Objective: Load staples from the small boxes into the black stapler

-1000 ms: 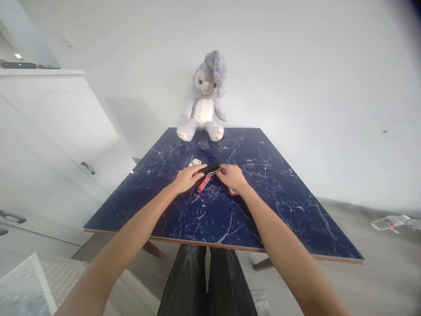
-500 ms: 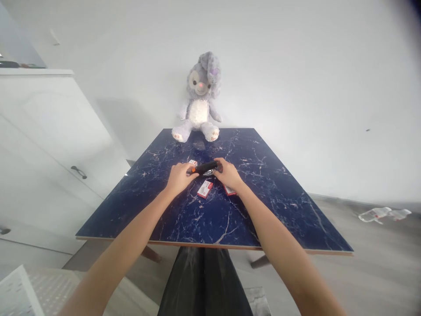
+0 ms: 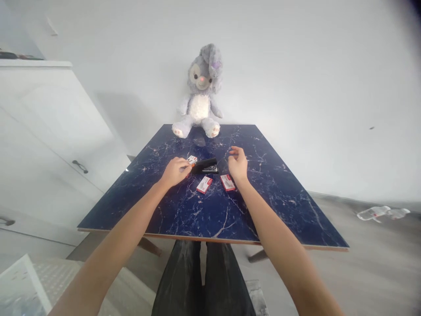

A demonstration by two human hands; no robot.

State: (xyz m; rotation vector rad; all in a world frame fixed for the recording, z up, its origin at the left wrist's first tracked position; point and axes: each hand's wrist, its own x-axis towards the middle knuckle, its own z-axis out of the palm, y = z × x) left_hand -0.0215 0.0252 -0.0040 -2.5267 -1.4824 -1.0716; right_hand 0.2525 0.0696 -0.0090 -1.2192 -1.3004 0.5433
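A black stapler (image 3: 205, 165) with an orange tip lies on the dark blue marbled table, its long side across my view. My left hand (image 3: 176, 171) is closed on the stapler's left end, fingers and thumb pinching near the orange part. Just right of the stapler, my right hand (image 3: 238, 166) is raised and holds nothing, its fingers loosely bent and apart. Two red-and-white small boxes, a left one (image 3: 204, 184) and a right one (image 3: 227, 182), lie in front of the stapler. Behind my left fingers sits another small box (image 3: 191, 159), partly hidden.
A grey plush rabbit (image 3: 200, 107) sits at the back of the blue table (image 3: 269, 210) against the white wall. To the left stands a white cabinet (image 3: 42, 131). Clear plastic bottles (image 3: 375, 213) lie on the floor at the right.
My right hand has let go of the stapler and moved right, uncovering the right box. The stapler now rests lower and flatter, with my left hand still at its left end.
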